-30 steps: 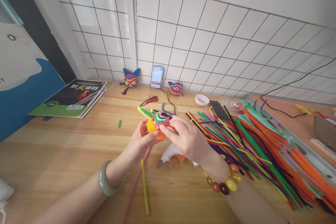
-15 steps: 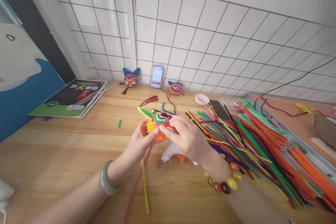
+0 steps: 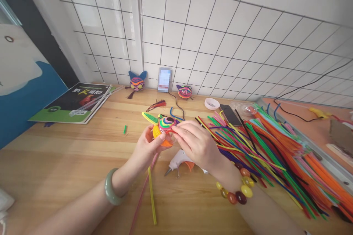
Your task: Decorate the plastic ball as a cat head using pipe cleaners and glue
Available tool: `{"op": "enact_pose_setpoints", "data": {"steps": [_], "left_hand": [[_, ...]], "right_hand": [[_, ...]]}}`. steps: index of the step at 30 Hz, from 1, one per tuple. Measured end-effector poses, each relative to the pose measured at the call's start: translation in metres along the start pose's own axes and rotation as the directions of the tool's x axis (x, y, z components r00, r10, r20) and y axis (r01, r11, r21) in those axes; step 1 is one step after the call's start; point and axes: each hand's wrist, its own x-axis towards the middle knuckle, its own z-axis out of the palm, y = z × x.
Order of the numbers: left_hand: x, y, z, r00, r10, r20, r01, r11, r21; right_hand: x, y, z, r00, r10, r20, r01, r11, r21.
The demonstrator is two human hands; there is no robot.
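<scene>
My left hand (image 3: 147, 142) is closed around a colourful pipe-cleaner animal head (image 3: 165, 122) with an orange base and a green, yellow-edged ear. My right hand (image 3: 194, 141) pinches what looks like a red pipe cleaner (image 3: 171, 130) against the head's right side, its fingertips partly covering it. Below the hands, a white glue gun (image 3: 178, 159) lies on the table, its nozzle pointing left. Pink and yellow pipe cleaners (image 3: 151, 194) stretch out beneath my left wrist.
Many pipe cleaners (image 3: 264, 154) are heaped on the right. Two finished animal heads (image 3: 137, 80) and a lit phone (image 3: 164, 80) stand by the tiled wall. A small bowl (image 3: 212, 104), a dark phone (image 3: 230, 114) and a book (image 3: 79, 101) lie farther back.
Both hands and the animal head have shifted slightly left. My right fingers have changed their pinch at its side, uncovering more of the red strip.
</scene>
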Motion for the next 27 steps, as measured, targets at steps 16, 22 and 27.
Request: {"op": "enact_pose_setpoints", "data": {"steps": [16, 22, 27], "left_hand": [[-0.005, 0.0044, 0.0074, 0.996, 0.012, -0.084, -0.013, 1.0, -0.006], [-0.0056, 0.0055, 0.0089, 0.995, 0.009, -0.103, -0.01, 1.0, -0.011], [-0.0057, 0.0056, 0.0102, 0.995, 0.017, -0.097, -0.019, 1.0, -0.016]], "right_hand": [[-0.004, -0.0066, 0.0048, 0.999, -0.003, 0.048, 0.01, 0.991, -0.135], [-0.0056, -0.0064, 0.0073, 0.999, -0.026, 0.031, 0.03, 0.986, -0.166], [-0.0047, -0.0077, 0.008, 0.999, -0.04, 0.007, 0.04, 0.981, -0.189]]}}
